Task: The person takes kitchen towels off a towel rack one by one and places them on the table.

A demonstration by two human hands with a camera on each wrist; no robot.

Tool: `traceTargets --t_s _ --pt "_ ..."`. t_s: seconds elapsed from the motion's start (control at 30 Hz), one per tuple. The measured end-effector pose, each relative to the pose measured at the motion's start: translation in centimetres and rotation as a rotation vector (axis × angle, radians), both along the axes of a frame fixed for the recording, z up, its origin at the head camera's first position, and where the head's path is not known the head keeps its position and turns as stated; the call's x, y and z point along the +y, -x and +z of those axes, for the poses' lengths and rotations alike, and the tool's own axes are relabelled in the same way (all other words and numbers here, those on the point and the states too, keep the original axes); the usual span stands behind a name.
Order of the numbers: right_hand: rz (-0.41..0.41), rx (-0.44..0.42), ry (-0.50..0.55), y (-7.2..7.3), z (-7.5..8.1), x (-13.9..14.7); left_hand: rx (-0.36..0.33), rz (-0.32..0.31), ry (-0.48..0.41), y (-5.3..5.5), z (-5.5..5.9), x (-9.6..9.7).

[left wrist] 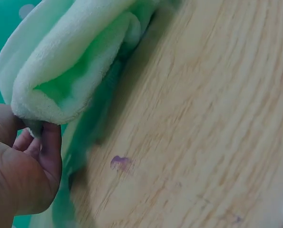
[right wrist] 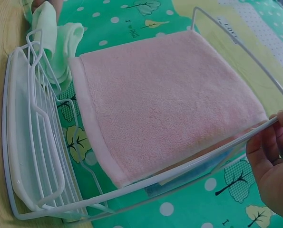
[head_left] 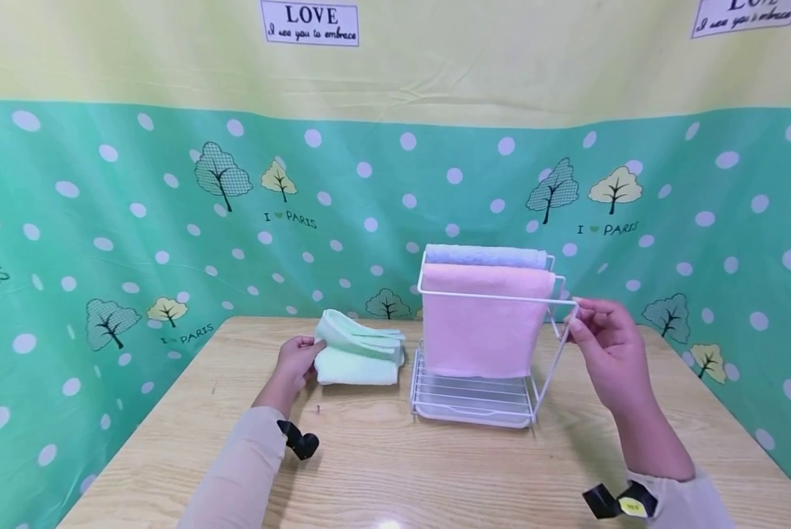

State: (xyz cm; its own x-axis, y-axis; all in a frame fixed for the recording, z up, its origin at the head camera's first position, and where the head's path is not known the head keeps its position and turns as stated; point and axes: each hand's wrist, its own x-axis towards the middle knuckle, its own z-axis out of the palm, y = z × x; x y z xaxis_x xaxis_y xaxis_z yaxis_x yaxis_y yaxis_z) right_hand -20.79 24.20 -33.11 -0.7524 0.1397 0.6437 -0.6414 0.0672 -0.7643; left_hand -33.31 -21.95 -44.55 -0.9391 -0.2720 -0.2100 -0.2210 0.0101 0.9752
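Note:
My left hand [head_left: 299,360] pinches the left edge of a folded pale green towel [head_left: 358,367], thumb and fingers closed on a corner of it in the left wrist view. The towel's upper layers fan loosely to the right. My right hand [head_left: 609,353] grips the right front upright of a white wire rack [head_left: 494,297] near its top corner. A pink towel [head_left: 484,323] hangs over one of the rack's bars. Behind it hangs a light blue towel [head_left: 484,255], mostly hidden by the pink one.
At the rack's base, a wire shelf lies over a white tray [head_left: 471,417]. The wooden table [head_left: 382,470] runs back to a green curtain [head_left: 362,191] with dots and trees. A small purple mark [left wrist: 121,164] shows on the tabletop near the left hand.

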Motion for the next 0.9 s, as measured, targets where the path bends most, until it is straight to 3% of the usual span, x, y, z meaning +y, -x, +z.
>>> traceTargets --t_s 0.33,0.53,0.73,0.9 --pt "0.021 0.019 -0.020 0.2 0.0 0.0 -0.017 -0.060 -0.024 0.5 -0.3 -0.7" --pt "0.034 0.026 -0.021 0.3 0.1 0.0 0.025 -0.242 -0.106 -0.2 -0.3 -1.7" --pt "0.026 0.018 -0.003 0.2 0.1 0.0 0.079 -0.415 -0.090 -1.1 -0.3 -2.3" --pt "0.017 0.015 -0.013 0.2 0.0 0.1 0.080 -0.433 -0.047 -1.4 -0.4 -1.9"
